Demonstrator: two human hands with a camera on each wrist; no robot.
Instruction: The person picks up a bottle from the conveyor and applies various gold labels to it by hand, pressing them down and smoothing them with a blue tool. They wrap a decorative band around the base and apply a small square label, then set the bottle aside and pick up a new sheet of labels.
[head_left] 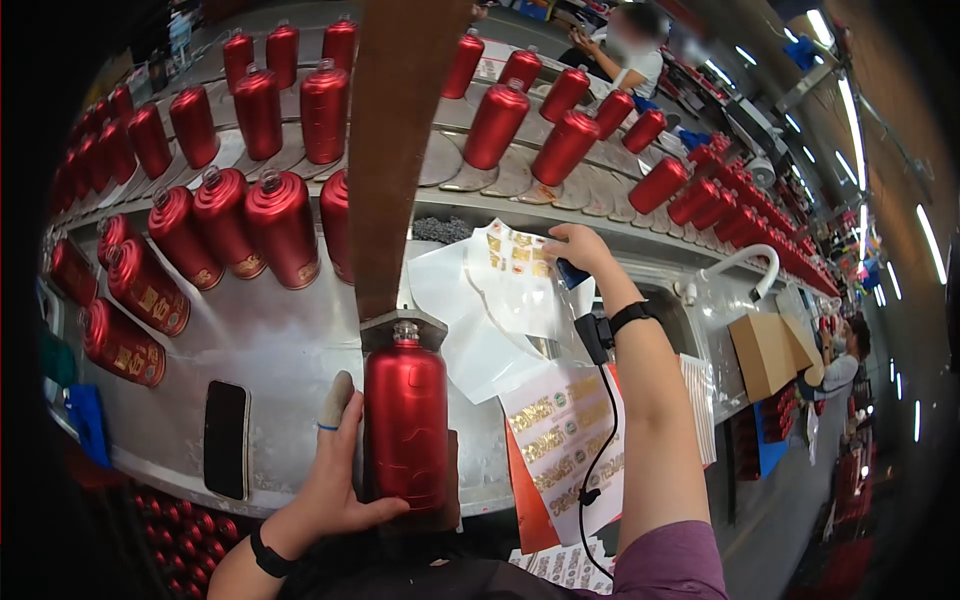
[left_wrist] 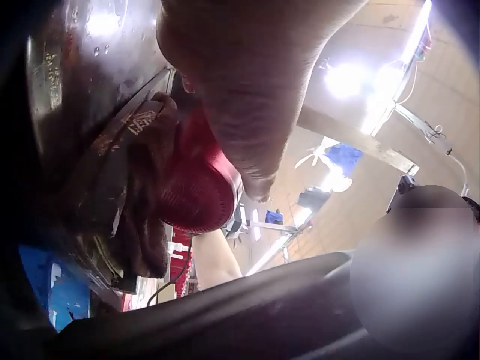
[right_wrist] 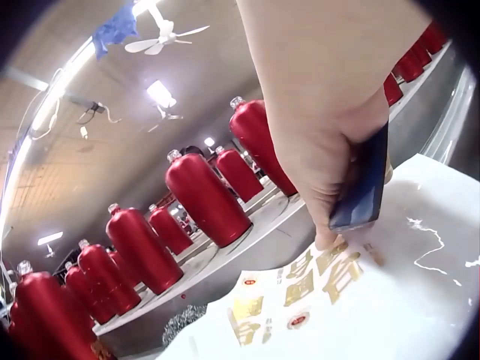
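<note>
A glossy red bottle (head_left: 406, 430) with a clear neck stands in front of the person, by a brown upright post (head_left: 395, 150). My left hand (head_left: 330, 485) holds it from the left, thumb across its lower front; a grey cot covers one fingertip. In the left wrist view the bottle's red base (left_wrist: 199, 196) shows beside the palm. My right hand (head_left: 588, 250) grips a flat dark-blue block (right_wrist: 365, 184). Its fingertips are right at a sheet of gold-character decals (head_left: 512, 280), which lies on white sheeting (head_left: 445, 320). The block hides part of those fingers.
Red bottles (head_left: 280, 225) stand at the left of the metal bench, with more on the conveyor (head_left: 440, 160) behind. A phone (head_left: 227, 440) lies left. More decal sheets (head_left: 565, 430) are at right, near a faucet (head_left: 745, 265) and a cardboard box (head_left: 765, 355).
</note>
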